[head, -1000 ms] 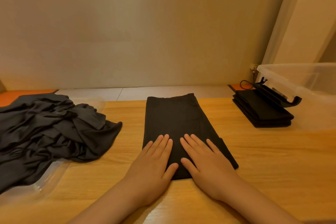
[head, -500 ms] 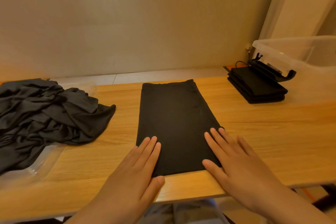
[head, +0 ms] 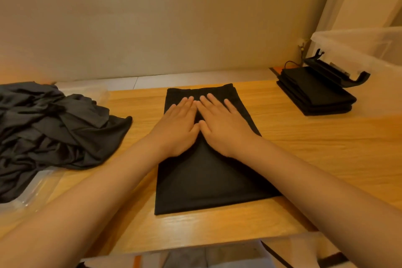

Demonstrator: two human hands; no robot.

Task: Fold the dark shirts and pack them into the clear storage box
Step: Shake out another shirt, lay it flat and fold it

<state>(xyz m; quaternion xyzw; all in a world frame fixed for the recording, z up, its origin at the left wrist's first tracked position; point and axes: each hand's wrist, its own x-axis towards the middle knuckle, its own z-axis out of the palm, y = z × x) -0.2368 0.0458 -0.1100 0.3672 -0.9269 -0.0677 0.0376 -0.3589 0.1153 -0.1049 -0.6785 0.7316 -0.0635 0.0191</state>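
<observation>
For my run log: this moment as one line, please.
left hand: flat on folded shirt | right hand: flat on it too | unfolded pile: left | folded stack: by clear box

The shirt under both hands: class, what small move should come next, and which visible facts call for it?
Probably pinch the far edge of the shirt and fold it to the near edge. The left hand and right hand lie flat at the far end; the shirt is a long smooth strip, while the folded stack by the box looks shorter.
</observation>
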